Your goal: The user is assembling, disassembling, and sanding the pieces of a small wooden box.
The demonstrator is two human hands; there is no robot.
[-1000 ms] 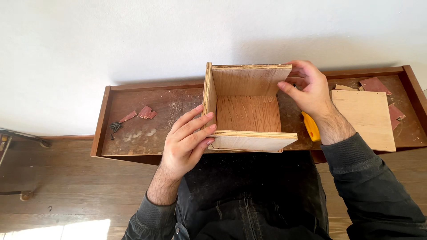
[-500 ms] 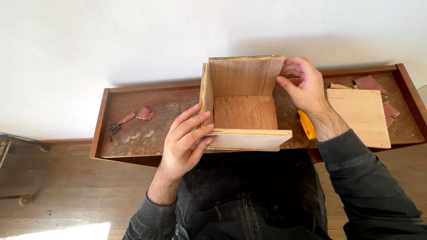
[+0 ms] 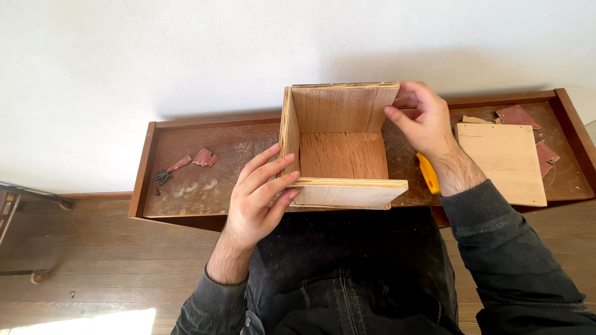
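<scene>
Head view, left to right: small cluster of dark nails (image 3: 162, 177) near the left end of the brown wooden tray table (image 3: 186, 192), with a few reddish sandpaper scraps (image 3: 203, 157) just beside them and some sawdust on the surface. Left hand (image 3: 257, 201) lies flat against the outside of the left wall of the open plywood box (image 3: 340, 152), fingers extended and spread, fingertips at the near left corner where the side wall meets the front panel; it presses, not wrapped around anything. Box sits upright on the tray, roughly centre, open side up, right side missing a wall; the near panel overhangs the tray's front edge and sticks out past the box on the right. Right hand (image 3: 422, 121) is at the box's far right corner, thumb and fingers curled, pinching the right edge of the back panel. Yellow tool handle (image 3: 428, 174) lies on the tray just under the right wrist, mostly hidden, type unclear. Further right, loose square plywood sheet (image 3: 503, 162) lies flat on the tray, well apart from the box, with more reddish sandpaper pieces (image 3: 517, 116) behind and beside it.
</scene>
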